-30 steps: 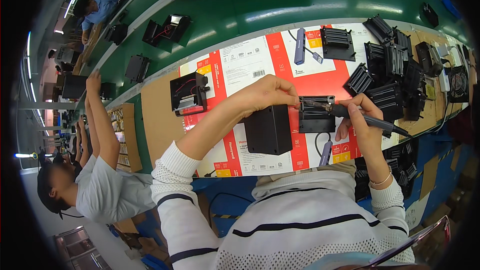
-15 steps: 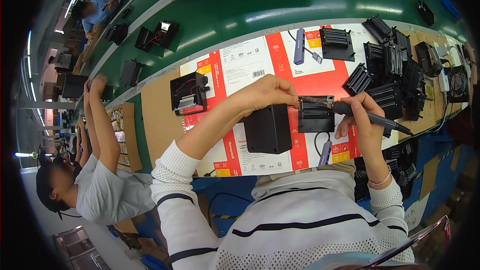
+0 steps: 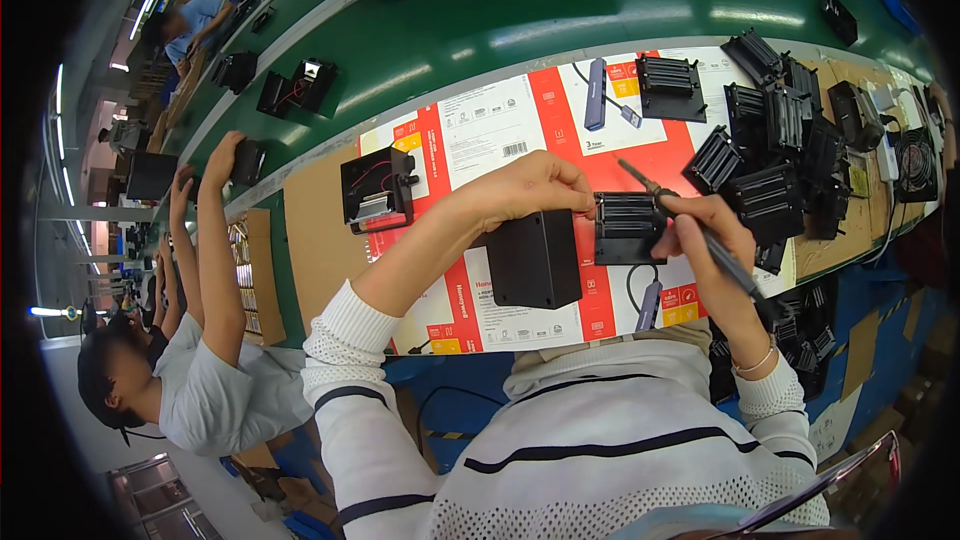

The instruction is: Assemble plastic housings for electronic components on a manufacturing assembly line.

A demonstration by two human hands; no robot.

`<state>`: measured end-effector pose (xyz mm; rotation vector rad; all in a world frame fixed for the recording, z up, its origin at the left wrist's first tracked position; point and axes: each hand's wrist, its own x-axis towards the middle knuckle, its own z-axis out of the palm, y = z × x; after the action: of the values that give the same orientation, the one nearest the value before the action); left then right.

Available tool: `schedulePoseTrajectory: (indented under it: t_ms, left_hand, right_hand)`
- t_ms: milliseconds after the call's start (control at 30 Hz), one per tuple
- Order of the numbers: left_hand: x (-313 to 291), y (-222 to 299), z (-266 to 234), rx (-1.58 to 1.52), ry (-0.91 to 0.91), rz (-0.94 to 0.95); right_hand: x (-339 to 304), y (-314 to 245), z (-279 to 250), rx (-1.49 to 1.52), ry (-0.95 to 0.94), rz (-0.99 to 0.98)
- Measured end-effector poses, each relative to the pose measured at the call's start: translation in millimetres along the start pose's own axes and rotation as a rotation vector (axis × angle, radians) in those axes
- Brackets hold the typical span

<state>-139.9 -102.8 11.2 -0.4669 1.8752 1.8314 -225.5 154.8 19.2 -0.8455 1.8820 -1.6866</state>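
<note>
My right hand [image 3: 712,235] grips a soldering iron [image 3: 722,258], whose bare tip points up and away from me, clear of the work. Below the tip a black ribbed part on a flat plate [image 3: 628,227] lies on the printed sheet. At that part's far left corner, my left hand [image 3: 545,185] has thumb and fingertips pinched together; whatever they hold is too small to make out. Directly under my left wrist stands a black box-shaped housing [image 3: 535,262], close beside the ribbed part. An opened black housing with red wires [image 3: 378,188] sits farther left.
Many black ribbed parts [image 3: 775,155] are heaped at the right, near a coiled cable [image 3: 914,162]. Another ribbed part [image 3: 672,85] lies farther back. Beyond the red-and-white sheet [image 3: 495,155] runs a green conveyor [image 3: 440,60] carrying black units. A co-worker [image 3: 215,360] reaches over it at left.
The soldering iron has come off the ribbed part, its tip swinging up and away. My left hand stays put. Units on the conveyor have shifted left, and the co-worker's hand now meets one.
</note>
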Motion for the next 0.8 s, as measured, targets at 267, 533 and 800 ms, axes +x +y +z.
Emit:
schedulePoseTrajectory:
  t_ms: [267, 533, 800]
  left_hand:
    - [-1.9, 10.6, -7.7, 0.044, -0.124, -0.039]
    - [-16.1, 10.9, -3.9, 0.071, -0.057, 0.062]
    - [-16.7, 11.6, -0.2, 0.308, -0.282, 0.167]
  right_hand:
    - [10.6, 7.6, 14.0, -0.652, -0.109, -0.47]
    - [12.5, 14.2, 12.9, -0.626, -0.099, -0.424]
    - [26.1, 23.8, 8.0, -0.68, 0.017, -0.58]
